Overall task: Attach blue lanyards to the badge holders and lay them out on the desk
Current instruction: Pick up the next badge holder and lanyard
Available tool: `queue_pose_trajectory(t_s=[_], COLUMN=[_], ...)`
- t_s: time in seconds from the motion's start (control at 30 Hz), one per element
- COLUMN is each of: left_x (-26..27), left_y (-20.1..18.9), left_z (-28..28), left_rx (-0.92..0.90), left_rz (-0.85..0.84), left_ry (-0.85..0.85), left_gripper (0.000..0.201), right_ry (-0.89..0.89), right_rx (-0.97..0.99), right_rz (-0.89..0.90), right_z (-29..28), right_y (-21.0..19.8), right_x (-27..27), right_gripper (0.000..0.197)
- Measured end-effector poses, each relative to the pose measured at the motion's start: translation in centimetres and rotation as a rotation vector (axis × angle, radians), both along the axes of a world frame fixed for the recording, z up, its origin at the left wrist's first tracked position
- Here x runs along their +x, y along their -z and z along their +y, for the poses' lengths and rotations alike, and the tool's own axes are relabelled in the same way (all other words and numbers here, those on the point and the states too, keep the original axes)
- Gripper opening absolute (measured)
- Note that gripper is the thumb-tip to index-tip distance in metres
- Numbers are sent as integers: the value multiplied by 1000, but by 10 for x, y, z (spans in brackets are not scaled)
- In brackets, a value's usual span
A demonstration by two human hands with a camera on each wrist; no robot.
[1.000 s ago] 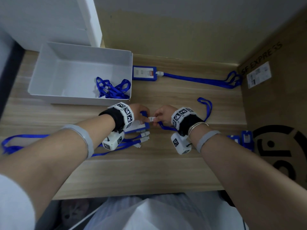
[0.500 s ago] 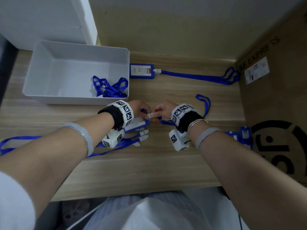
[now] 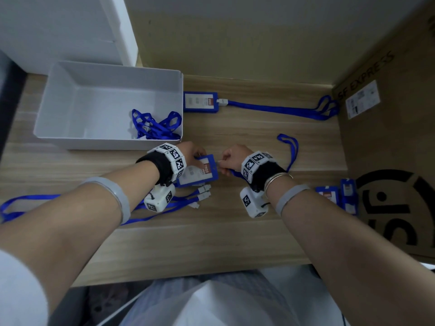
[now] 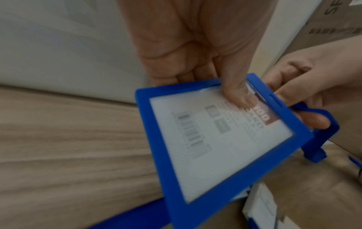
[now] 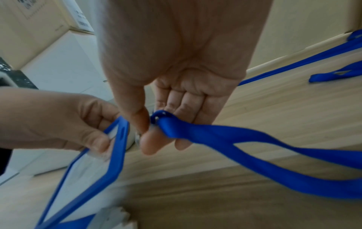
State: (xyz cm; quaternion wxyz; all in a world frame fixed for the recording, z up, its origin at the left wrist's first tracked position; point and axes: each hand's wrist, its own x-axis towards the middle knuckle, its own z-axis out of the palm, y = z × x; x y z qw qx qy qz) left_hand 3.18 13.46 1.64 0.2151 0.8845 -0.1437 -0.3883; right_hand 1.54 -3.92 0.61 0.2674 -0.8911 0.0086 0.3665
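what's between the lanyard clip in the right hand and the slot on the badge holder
Nothing visible. The right hand pinches the lanyard end right beside the badge holder slot, which the left hand holds clear; only a small open gap separates them.

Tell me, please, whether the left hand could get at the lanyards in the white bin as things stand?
Probably not at once: the left hand grips a badge holder. The white bin is open-topped, its lanyards lie in the corner nearest that hand, and nothing blocks the way.

The table (image 3: 235, 243) is showing matt, pale wood grain. The badge holder (image 4: 225, 155) is looking like smooth blue plastic; the lanyard (image 5: 254, 139) is showing flat woven cloth.
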Motion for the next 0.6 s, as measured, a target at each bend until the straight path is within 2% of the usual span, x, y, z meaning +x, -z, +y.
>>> queue_pose_trajectory(t_s=[0.13, 0.27, 0.33, 0.43, 0.53, 0.6], left_x=[3, 4, 6, 10, 12, 12], left_y=[-4, -4, -5, -4, -2, 1], left_z=[-2, -1, -3, -10, -17, -21], left_rx=[35, 91, 106, 115, 119, 109], left_rz=[-15, 7, 16, 21, 33, 41], left_ry=[-12, 15, 31, 36, 33, 20], left_gripper=[41, 39, 39, 44, 48, 48], right_ry=[77, 520, 602, 539, 194, 87], right_rx=[-9, 146, 32, -283, -681, -784], right_rz=[39, -106, -221, -246, -40, 54], right_z=[10, 0, -20, -60, -87, -96], right_y=[-3, -10, -17, -23, -17, -5], right_x=[3, 19, 27, 27, 14, 4], right_gripper=[18, 10, 13, 21, 36, 57])
